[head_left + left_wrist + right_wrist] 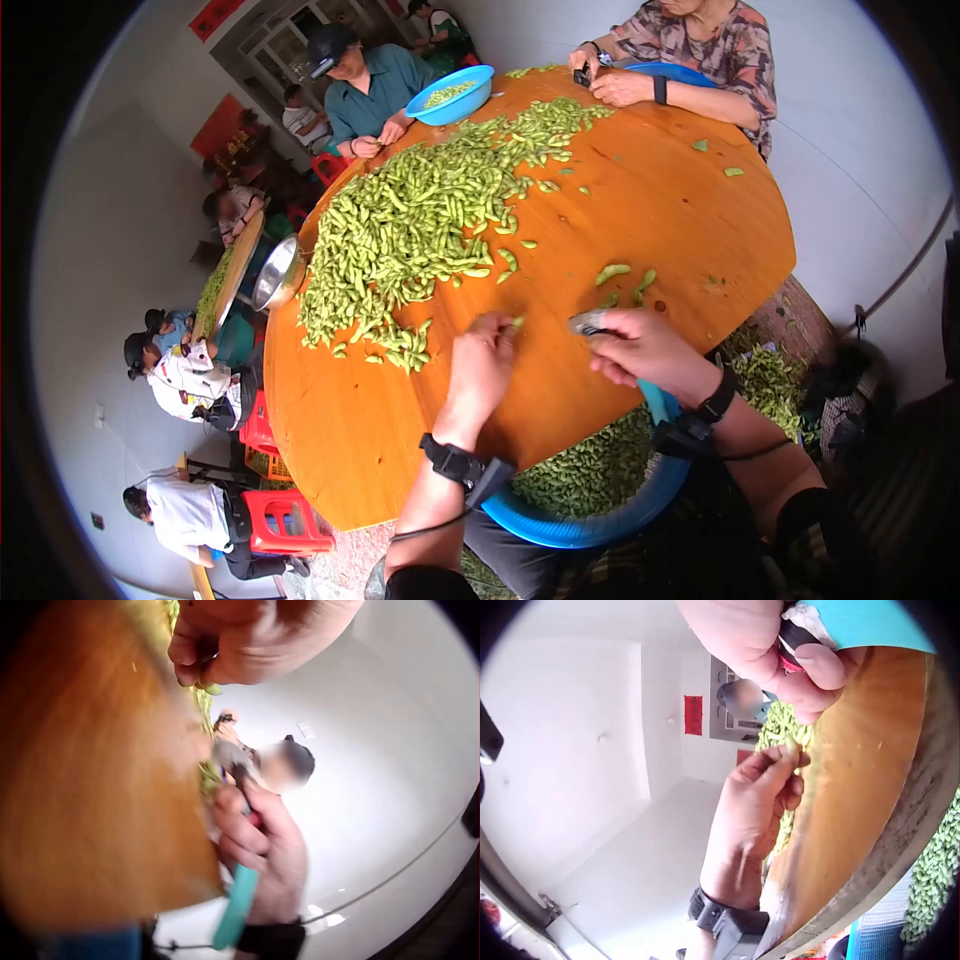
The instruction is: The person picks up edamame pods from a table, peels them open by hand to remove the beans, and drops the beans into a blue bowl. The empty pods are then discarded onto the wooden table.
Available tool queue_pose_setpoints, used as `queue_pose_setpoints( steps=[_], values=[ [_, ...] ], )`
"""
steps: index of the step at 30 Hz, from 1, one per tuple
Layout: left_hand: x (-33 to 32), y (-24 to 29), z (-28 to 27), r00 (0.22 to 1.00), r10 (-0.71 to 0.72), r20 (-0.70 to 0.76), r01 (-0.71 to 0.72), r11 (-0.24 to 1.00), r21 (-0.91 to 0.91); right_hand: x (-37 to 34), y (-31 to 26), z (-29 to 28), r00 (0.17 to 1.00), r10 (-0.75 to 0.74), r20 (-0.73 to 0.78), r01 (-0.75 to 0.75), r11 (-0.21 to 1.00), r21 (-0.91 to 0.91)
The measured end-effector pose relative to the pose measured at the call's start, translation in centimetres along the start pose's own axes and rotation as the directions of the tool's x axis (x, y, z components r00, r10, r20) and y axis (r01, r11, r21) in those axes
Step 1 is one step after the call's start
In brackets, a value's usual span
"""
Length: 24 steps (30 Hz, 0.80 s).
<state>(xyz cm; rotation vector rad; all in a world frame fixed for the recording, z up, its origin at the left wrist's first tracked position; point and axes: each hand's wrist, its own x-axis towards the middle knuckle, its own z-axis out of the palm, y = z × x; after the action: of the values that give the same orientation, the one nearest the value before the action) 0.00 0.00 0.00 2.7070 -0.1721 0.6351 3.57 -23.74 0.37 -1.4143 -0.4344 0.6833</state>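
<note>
While the left hand [480, 362] pinches a green soybean pod [516, 324] at its fingertips, the right hand [652, 350] grips a teal-handled hand tool [653, 400], its metal head [586, 321] pointing toward that pod, near but apart. The pod heap [400, 225] spreads over the wooden table [580, 220] beyond the left grip; the blue basin [590, 533] sits below both hands. Too short a pinch could expose fingertips to the metal head; too loose, and the pod could slip.
</note>
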Motion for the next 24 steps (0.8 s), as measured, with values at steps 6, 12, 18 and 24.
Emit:
queue_pose_setpoints(
  steps=[6,12,18,24],
  values=[
    [-1.0,3.4,1.3,0.916,-0.197,0.349,0.393,0.611,-0.687,1.0,0.1,1.3,1.0,0.011,-0.007,-0.01,0.998,0.066],
    [-1.2,3.6,1.7,0.959,-0.122,0.255,0.272,0.646,-0.713,1.0,-0.2,1.5,0.999,0.034,-0.042,-0.032,0.999,0.037],
    [-1.4,3.3,2.3,0.97,-0.118,0.213,0.231,0.724,-0.65,0.9,0.0,1.8,0.998,0.025,-0.06,-0.024,1.0,0.018],
    [-1.4,4.0,2.0,0.971,-0.142,0.19,0.236,0.676,-0.699,0.7,-0.2,2.4,0.993,0.044,-0.109,-0.038,0.998,0.05]
  ],
)
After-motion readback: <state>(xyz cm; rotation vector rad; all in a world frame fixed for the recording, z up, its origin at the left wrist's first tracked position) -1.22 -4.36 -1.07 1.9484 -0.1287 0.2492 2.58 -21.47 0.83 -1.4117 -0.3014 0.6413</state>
